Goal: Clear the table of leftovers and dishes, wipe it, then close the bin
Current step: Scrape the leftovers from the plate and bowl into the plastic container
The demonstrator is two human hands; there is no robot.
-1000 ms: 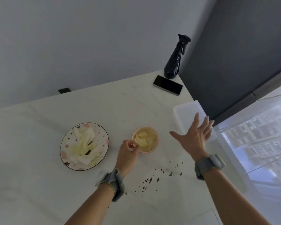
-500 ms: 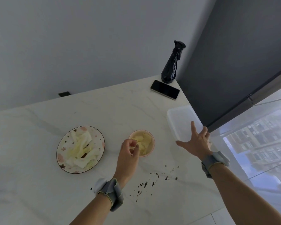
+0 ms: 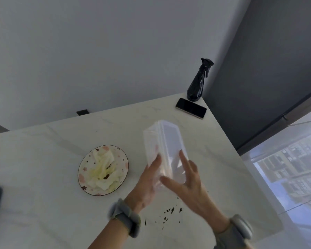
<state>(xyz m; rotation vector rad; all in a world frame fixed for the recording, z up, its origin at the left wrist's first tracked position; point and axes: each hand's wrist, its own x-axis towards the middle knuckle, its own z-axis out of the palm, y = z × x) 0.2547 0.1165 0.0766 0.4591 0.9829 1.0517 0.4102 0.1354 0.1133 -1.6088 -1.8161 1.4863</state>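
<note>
Head view: above the table (image 3: 43, 221), a clear plastic box (image 3: 166, 150) is held tilted between the left hand (image 3: 147, 184) and right hand (image 3: 185, 182), fingers spread around it. Perhaps blurred; it should be steadied. Crumbs (image 3: 167, 212) remain below.

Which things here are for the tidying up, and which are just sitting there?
For the job:
clear plastic container, held in both hands
flowered round plate with crumpled tissues
dark crumbs

Just lying about:
black smartphone
black spray bottle (maybe for wiping)
</note>
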